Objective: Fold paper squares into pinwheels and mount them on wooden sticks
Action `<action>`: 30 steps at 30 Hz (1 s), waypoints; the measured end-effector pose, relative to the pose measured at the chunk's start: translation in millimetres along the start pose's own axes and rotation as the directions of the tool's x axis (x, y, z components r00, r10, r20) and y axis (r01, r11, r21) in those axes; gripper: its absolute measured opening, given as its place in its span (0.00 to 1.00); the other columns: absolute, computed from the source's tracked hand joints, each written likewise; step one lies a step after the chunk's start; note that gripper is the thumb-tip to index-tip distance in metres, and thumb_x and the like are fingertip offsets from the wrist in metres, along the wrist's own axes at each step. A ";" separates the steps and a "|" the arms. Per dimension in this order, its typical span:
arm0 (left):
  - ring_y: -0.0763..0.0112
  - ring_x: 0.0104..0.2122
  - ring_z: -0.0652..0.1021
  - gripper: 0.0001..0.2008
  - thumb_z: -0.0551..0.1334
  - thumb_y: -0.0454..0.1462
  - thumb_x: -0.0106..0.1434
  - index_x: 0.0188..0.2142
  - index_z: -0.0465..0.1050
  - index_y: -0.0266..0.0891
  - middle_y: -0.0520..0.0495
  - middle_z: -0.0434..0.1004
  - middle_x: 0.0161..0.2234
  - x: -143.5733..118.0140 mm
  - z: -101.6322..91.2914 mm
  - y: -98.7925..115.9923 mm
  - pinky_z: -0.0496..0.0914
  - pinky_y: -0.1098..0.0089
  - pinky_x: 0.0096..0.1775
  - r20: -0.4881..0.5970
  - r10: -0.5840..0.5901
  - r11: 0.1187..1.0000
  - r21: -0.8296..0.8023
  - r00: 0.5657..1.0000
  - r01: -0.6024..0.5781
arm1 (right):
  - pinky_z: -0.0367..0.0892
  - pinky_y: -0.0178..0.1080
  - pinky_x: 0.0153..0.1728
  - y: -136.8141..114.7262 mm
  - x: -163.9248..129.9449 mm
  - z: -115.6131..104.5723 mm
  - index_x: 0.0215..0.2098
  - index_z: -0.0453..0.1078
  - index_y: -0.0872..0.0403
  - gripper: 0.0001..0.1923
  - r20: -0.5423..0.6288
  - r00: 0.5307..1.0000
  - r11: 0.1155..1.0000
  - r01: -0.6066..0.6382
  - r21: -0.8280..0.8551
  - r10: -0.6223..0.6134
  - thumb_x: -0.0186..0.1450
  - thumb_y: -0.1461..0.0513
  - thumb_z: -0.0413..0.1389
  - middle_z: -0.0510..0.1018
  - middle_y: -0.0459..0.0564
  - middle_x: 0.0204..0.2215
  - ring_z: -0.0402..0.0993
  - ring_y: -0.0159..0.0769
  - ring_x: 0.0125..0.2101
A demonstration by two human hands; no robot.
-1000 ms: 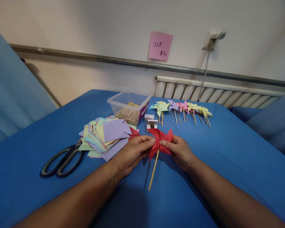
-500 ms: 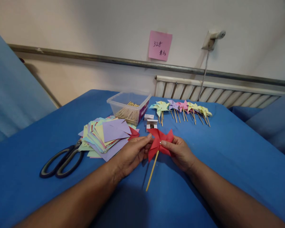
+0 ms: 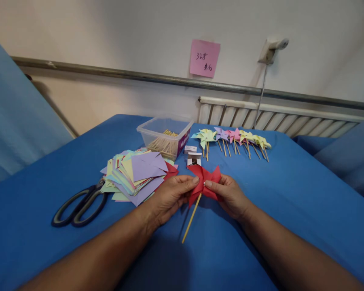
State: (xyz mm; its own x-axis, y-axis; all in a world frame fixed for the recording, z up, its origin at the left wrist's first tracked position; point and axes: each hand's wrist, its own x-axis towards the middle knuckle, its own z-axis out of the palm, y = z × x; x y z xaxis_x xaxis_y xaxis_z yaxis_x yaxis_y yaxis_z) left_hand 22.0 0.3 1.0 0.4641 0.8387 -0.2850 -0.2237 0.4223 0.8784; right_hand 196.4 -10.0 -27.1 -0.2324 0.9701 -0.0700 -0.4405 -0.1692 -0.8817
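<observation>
Blue cloth (image 3: 48, 250) covers the whole work surface, and at its left lie black-handled scissors (image 3: 79, 206), blades toward a loose stack of coloured paper squares (image 3: 135, 173) topped by a lilac sheet. Just behind that stack stands a clear plastic tub (image 3: 165, 137) with thin wooden sticks inside.

Moving toward the middle, the left hand (image 3: 170, 196) is curled closed, thumb and fingertips pinching the left side of a red paper pinwheel (image 3: 204, 182). The pinwheel is held just above the cloth between the two hands, its folded vanes spread out and a small pin showing at the centre. A wooden stick (image 3: 190, 220) runs from the pinwheel's hub down and to the left, its free end close to the cloth. The right hand (image 3: 230, 196) is likewise closed in a pinch, thumb tip pressed near the hub and fingers behind the right vanes.

Beyond the hands sits a small white box (image 3: 193, 155). To its right, a row of finished pinwheels (image 3: 230, 137) in teal, yellow, lilac and pink lies on the cloth, sticks pointing toward the person. On the wall above hangs a pink sticky note (image 3: 204, 58), and farther right a white radiator (image 3: 276, 115) runs along the wall.
</observation>
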 end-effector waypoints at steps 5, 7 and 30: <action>0.73 0.27 0.73 0.13 0.70 0.42 0.52 0.29 0.75 0.34 0.48 0.75 0.27 1.1 1.6 -0.1 0.67 0.71 0.33 -0.040 -0.013 1.000 0.015 0.999 0.013 | 0.69 0.38 0.41 0.3 -0.5 0.4 0.33 0.77 0.54 0.11 0.017 1.000 1.000 0.005 -0.005 -0.005 0.53 0.58 0.67 0.82 0.48 0.31 0.78 0.34 0.31; 0.75 0.25 0.72 0.13 0.71 0.42 0.51 0.28 0.74 0.34 0.49 0.74 0.25 1.5 2.4 -0.9 0.66 0.73 0.30 -0.053 -0.014 1.000 0.021 0.998 0.015 | 0.69 0.39 0.41 0.9 -0.8 0.3 0.33 0.77 0.54 0.11 0.021 1.000 1.000 0.005 -0.014 -0.004 0.54 0.58 0.67 0.82 0.47 0.30 0.78 0.35 0.31; 0.73 0.28 0.73 0.12 0.65 0.44 0.58 0.31 0.75 0.35 0.47 0.76 0.29 1.0 3.8 -1.0 0.66 0.71 0.34 0.015 0.030 0.994 -0.105 0.999 -0.029 | 0.69 0.41 0.43 3.3 1.0 -2.1 0.36 0.78 0.54 0.11 0.030 0.999 0.999 0.018 -0.042 -0.016 0.55 0.58 0.66 0.82 0.48 0.33 0.78 0.35 0.33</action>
State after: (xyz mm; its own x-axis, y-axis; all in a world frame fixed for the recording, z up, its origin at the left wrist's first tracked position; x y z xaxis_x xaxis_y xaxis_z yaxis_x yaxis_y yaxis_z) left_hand 25.9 -0.6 1.2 0.4697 0.8460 -0.2524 -0.3259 0.4319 0.8410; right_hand 196.5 -9.2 -31.0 -0.2508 0.9671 -0.0416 -0.4075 -0.1445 -0.9017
